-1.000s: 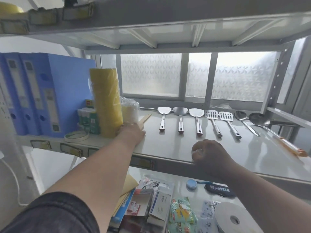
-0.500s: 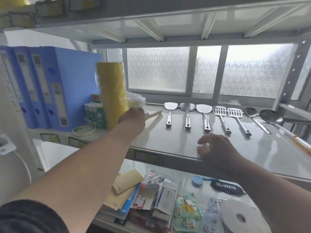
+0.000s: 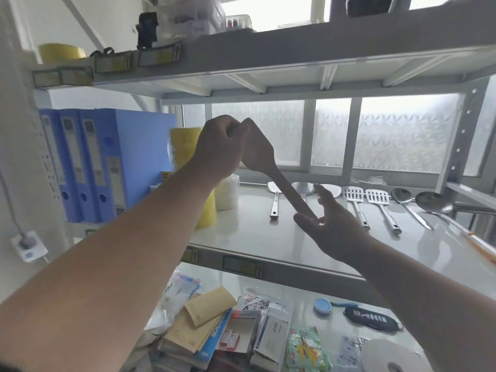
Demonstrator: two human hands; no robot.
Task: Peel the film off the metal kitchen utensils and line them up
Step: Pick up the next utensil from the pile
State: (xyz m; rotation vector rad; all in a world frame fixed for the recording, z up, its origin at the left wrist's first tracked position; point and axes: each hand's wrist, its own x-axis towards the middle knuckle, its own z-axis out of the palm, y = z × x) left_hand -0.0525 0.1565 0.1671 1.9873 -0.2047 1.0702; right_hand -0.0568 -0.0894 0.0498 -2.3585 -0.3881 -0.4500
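Newly lifted spatula [image 3: 264, 163], handle down-right.

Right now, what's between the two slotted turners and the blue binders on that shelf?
In the head view: three solid spatulas, the raised wooden spatula, both hands, a white roll and yellow tape rolls.

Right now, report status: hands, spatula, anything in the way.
Left hand pinching wooden spatula blade, lifted above shelf. Right hand open at its handle end. Metal utensils lined up behind. Nothing blocking.

One head-worn camera looks forward, close to a metal shelf [image 3: 268, 237] mid-frame, with windows [image 3: 402, 130] behind.
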